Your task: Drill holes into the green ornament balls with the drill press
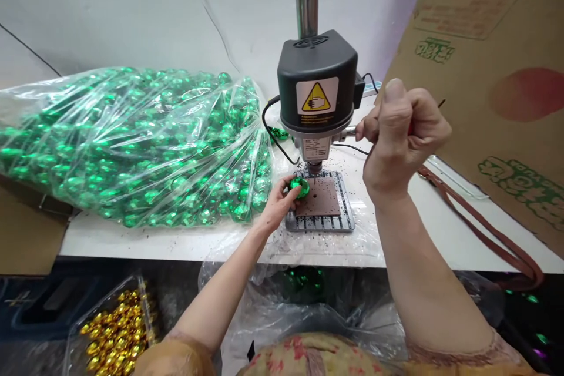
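On the white table [176,241], one cardboard carton [484,100] with green and red printing, too skewed to read, leans at the right, one clear plastic bag [154,147] of uncountably many green balls fills the left, and one benchtop drill press [317,70] carries a yellow hand-warning triangle above lettering too small to read. The right hand [400,135], raised with thumb up, has its fingers curled tight around the feed handle [351,132]; the left hand [282,200], reaching forward, clamps its fingers on one faceted green ball [300,188] at the brown board's [326,202] left edge, beside the chuck [314,167].
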Demonstrator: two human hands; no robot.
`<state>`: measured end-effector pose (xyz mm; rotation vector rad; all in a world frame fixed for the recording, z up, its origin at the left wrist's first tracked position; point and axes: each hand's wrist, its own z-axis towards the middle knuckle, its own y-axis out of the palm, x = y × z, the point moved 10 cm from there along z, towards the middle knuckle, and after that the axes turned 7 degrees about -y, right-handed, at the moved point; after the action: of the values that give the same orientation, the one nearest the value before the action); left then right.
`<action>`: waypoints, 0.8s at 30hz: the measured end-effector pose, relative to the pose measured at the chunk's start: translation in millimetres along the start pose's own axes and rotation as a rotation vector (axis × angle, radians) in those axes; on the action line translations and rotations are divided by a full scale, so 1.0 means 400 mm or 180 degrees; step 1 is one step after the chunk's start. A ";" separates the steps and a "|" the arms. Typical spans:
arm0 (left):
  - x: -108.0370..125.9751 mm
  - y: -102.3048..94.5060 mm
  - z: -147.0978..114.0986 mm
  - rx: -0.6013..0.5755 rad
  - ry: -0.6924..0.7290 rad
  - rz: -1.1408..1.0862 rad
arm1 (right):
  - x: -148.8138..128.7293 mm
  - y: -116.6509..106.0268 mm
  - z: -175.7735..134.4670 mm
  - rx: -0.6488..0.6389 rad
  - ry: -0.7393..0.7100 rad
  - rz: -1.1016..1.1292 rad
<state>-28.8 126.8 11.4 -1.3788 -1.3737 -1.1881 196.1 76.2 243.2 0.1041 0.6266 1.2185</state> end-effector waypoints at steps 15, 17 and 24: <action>0.003 0.045 0.020 -0.0234 0.0182 0.0622 | -0.006 0.001 -0.007 -0.0056 0.0076 -0.0473; 0.006 0.046 0.022 -0.0241 0.0228 0.0683 | -0.008 0.000 -0.005 -0.0007 0.0045 -0.0289; 0.009 0.059 0.023 -0.0213 0.0459 0.1135 | -0.002 -0.002 -0.003 0.0010 0.0128 -0.0256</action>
<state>-4.8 135.1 14.7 -1.4806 -0.9470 -1.0769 196.1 74.9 242.0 0.0567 0.6618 1.1441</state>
